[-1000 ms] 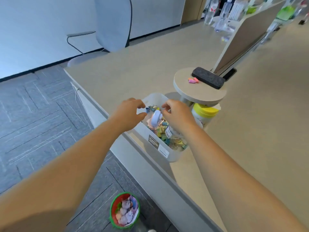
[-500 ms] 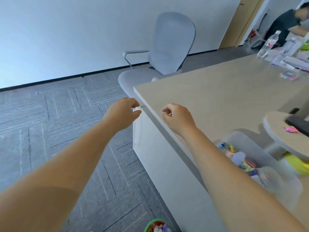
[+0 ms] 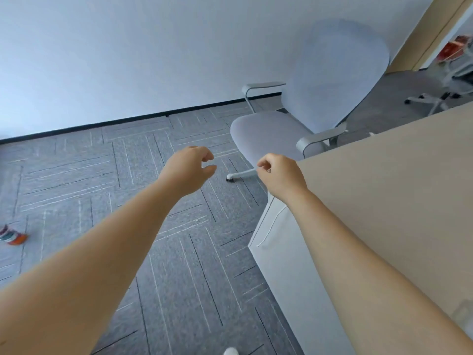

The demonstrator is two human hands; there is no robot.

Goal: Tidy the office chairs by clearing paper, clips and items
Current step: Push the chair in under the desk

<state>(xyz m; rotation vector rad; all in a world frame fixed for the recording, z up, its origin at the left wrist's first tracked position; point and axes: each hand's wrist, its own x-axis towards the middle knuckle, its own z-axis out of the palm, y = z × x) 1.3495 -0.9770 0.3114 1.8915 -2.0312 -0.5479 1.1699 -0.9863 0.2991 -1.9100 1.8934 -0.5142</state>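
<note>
— Grey carpet tiles [image 3: 76,190] with thin pale stripes run up to a black skirting strip under a plain pale wall [image 3: 128,47]. What do you make of the rest from the head view?

— Well, a grey office chair [image 3: 304,108] stands just off the far corner of the worktop [image 3: 399,190], its backrest leaning away and its seat bare as far as I can see. One armrest [image 3: 320,139] sits close to the worktop's edge, and a castor [image 3: 229,177] shows below the seat.

— And the hands?

— Both are held out over the carpet, apart from each other. The left hand [image 3: 190,170] has its fingers loosely curled with thumb and forefinger not quite meeting; nothing is in it. The right hand [image 3: 280,172] hangs by the worktop's corner, fingers curled in, and I see nothing in it either, though the fingertips are turned away from me.

— Anything else about?

— A thin white cord [image 3: 271,226] hangs down the white side panel [image 3: 286,265] of the worktop. Far left on the carpet lies a small orange-and-dark item [image 3: 11,235], too blurred to name. A second office chair [image 3: 445,90] stands at the right near a wooden door frame [image 3: 430,32]. On the worktop's near right corner there is something clear [image 3: 463,313], only partly in view.
</note>
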